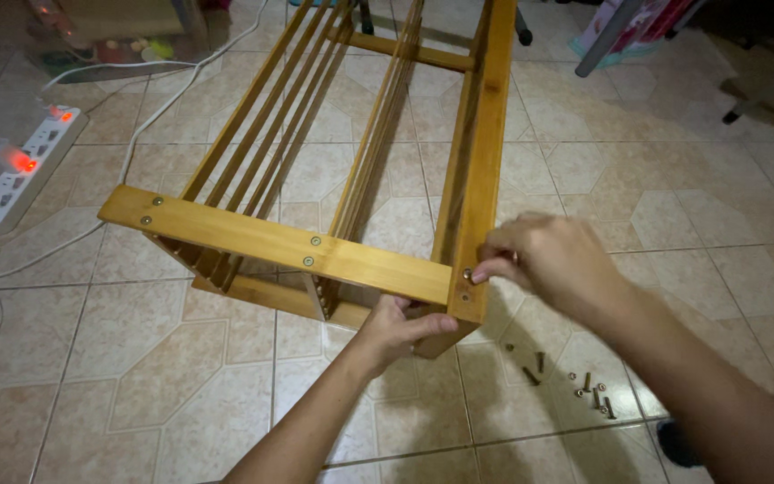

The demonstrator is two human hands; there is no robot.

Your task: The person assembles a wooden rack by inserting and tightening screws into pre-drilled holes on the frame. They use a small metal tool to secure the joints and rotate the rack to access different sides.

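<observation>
Both hands [477, 291] forward, fingers curled

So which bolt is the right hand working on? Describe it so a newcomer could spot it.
Find the wooden rack lying on the tiled floor. Follow its near crossbar to the right-hand corner. The bolt sits there under the right hand fingertips, unlike the loose bolts scattered on the tiles.

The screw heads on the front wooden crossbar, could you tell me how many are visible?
5. Two sit near the left end, two near the middle, and one at the right corner by the right hand fingertips. That hand may hide another there.
</observation>
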